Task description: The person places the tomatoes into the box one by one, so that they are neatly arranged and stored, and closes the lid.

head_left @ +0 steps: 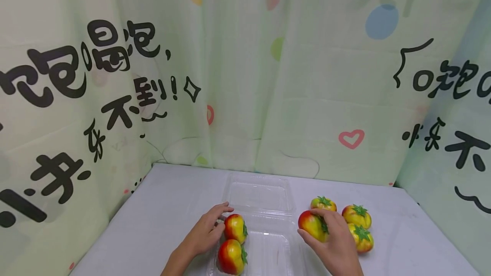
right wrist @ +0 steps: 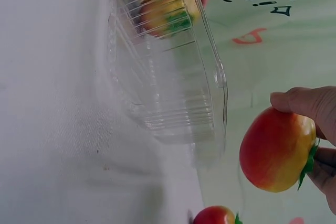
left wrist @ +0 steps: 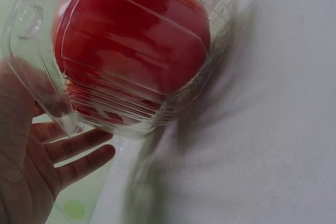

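Note:
My right hand (head_left: 338,242) grips a glossy red-and-yellow fruit (head_left: 310,224) with a green leafy top, thumb and fingers on either side. In the right wrist view this fruit (right wrist: 275,150) is off the table, to one side of a clear plastic box (right wrist: 173,87). Two similar fruits, one far (head_left: 235,226) and one near (head_left: 231,255), lie along the left side of the box, leafy tops facing right. My left hand (head_left: 205,232) is at the box's left edge by the far fruit; the left wrist view shows its fingers (left wrist: 84,163) extended beside the wall, pinching nothing.
The box's clear lid (head_left: 258,195) lies folded back toward the rear of the white table (head_left: 168,199). Right of the box stand three more fruits: a rear one (head_left: 323,203), a right one (head_left: 357,215) and a front one (head_left: 361,238). Printed curtains (head_left: 245,76) surround the table.

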A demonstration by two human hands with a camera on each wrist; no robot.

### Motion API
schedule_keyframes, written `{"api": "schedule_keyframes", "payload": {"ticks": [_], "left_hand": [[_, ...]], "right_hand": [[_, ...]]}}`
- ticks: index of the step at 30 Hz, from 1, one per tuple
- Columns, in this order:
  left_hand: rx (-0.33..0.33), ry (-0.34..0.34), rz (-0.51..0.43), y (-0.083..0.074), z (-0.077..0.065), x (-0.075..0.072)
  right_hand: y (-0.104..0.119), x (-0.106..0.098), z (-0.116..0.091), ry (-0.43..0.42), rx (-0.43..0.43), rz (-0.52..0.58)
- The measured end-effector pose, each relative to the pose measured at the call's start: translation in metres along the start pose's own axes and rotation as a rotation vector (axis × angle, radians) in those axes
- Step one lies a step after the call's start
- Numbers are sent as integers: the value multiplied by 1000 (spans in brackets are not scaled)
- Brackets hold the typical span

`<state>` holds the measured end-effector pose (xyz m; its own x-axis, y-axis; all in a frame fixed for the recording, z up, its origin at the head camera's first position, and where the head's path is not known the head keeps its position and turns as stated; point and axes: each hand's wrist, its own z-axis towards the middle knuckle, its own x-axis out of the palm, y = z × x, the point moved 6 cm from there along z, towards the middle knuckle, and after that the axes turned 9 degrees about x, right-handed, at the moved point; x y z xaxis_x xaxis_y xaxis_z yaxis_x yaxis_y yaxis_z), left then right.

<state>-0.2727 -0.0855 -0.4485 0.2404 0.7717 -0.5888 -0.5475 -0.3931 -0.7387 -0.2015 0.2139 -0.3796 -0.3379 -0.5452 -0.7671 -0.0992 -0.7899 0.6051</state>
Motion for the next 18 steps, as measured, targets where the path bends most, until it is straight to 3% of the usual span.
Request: {"api": "schedule_keyframes", "payload": {"ticks": [7, 18], "left_hand": [[2, 0, 3, 0, 0, 1], [8, 1, 5, -1, -1, 0]], "right_hand": [[10, 5, -2, -22, -55, 2], [20, 20, -5, 20, -43, 32]]}}
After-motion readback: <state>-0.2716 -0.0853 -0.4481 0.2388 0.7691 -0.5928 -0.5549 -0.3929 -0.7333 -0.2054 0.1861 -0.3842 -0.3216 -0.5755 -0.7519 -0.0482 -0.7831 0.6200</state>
